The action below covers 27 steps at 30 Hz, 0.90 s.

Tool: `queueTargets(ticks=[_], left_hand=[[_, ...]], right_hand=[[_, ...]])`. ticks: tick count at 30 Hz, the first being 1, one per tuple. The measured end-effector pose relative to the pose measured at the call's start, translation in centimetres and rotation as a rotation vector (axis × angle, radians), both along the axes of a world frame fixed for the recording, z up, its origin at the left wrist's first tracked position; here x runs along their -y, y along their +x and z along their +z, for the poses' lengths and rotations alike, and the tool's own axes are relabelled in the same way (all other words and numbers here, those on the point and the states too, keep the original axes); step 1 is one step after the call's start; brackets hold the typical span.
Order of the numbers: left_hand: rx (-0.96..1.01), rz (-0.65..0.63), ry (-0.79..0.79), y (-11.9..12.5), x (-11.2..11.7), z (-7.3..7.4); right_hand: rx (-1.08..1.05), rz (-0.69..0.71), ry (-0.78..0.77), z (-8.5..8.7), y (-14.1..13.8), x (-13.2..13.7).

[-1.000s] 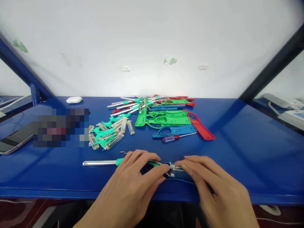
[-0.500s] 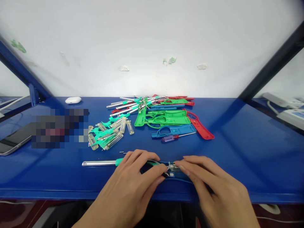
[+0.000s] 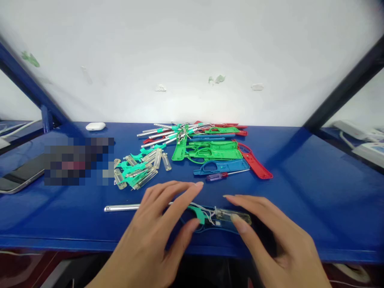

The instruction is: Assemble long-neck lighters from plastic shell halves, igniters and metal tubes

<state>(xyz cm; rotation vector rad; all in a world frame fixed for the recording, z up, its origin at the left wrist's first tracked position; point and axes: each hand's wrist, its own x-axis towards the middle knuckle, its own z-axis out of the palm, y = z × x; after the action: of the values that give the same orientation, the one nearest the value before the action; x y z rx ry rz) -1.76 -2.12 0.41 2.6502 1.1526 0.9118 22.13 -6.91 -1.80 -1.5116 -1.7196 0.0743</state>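
Note:
A blue lighter shell half [image 3: 229, 229] lies near the shelf's front edge, with a silver metal tube [image 3: 121, 208] reaching left from it. In the shell are a teal trigger [image 3: 198, 215], thin white wires [image 3: 207, 209] and a clear fuel tank [image 3: 231, 216]. My left hand [image 3: 160, 224] arches over the tube end, fingers apart, its thumb tip at the trigger. My right hand [image 3: 267, 232] is spread around the tank, thumb tip at its near side and index finger raised beyond it. The left hand hides where tube and shell meet.
Behind lie clear tanks with teal triggers [image 3: 136, 170], metal tubes [image 3: 156, 142], green shells [image 3: 216, 154], a blue shell [image 3: 225, 166], a red shell [image 3: 258, 162] and a screwdriver [image 3: 217, 177]. A white case [image 3: 95, 126] and a phone [image 3: 24, 174] are at left.
Both hands have loosened from the lighter parts, and their fingers have spread. The trigger and most of the fuel tank now show. The view has shifted slightly.

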Motion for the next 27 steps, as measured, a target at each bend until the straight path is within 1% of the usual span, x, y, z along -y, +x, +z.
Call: queueTargets(ticks=[3, 6, 8, 11, 15, 19, 21, 27], left_hand=[[-0.032, 0.072, 0.016, -1.6, -0.4, 0.4], [-0.045, 0.122, -0.075, -3.3, -0.8, 0.2], [-0.028, 0.129, -0.113, -4.1, -1.0, 0.0], [0.012, 0.112, -0.140, -4.5, -1.1, -0.3], [0.047, 0.085, -0.155, -4.4, -1.2, -0.3], [0.029, 0.066, -0.149, -4.4, -1.3, -0.4], [0.010, 0.058, -0.144, -4.5, -1.3, -0.4], [-0.024, 0.051, -0.113, -4.5, -1.3, -0.6]], right_hand=[[0.028, 0.017, 0.049, 0.0, -0.2, 0.1], [0.126, 0.075, 0.116, 0.0, -0.8, 0.0], [0.210, 0.114, 0.166, 0.0, -1.5, -0.2], [0.307, 0.180, 0.217, -0.1, -2.3, -0.7], [0.349, 0.206, 0.139, -0.5, -2.5, -1.2], [0.348, 0.245, 0.072, -0.9, -2.2, -1.3], [0.341, 0.263, 0.063, -0.9, -2.2, -1.2], [0.234, 0.227, 0.086, -0.8, -2.9, -1.2]])
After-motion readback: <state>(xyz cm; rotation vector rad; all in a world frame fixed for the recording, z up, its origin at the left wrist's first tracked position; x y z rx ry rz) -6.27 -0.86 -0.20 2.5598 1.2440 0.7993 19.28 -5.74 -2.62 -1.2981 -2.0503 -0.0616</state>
